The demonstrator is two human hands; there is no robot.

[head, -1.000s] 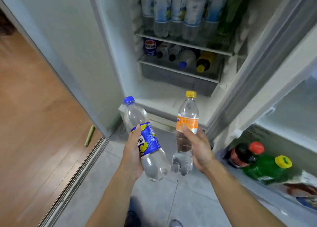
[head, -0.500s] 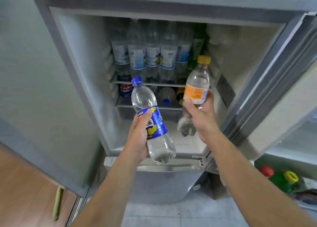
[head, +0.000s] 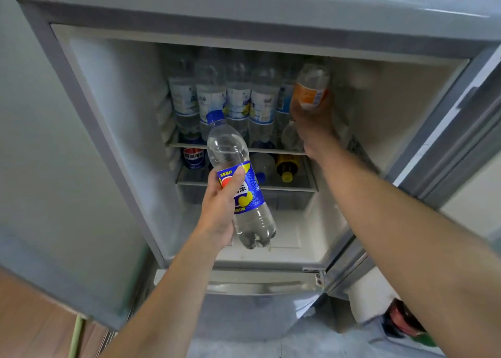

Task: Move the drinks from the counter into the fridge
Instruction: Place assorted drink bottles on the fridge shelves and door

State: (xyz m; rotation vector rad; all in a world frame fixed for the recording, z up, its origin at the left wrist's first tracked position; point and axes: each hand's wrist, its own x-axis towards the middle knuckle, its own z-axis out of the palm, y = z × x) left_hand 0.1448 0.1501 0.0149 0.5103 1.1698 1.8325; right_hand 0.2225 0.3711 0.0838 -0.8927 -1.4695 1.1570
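Gripping the clear blue-labelled plastic bottle (head: pixel 240 184) at its middle, your left hand (head: pixel 219 211) waits outside the fridge (head: pixel 113 119); your right hand (head: pixel 311 124) clasps the orange-labelled clear bottle (head: pixel 309 89) low, to stand it on the upper shelf (head: pixel 267 150).

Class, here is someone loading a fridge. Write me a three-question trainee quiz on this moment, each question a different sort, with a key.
1. True or false: the left hand holds the blue-label bottle outside the fridge.
2. The right hand has its grip on: A) a can B) the orange-label bottle C) nothing.
3. Fill in: the bottles on the top shelf stand ____.

Key: 1 true; 2 B; 3 upright.
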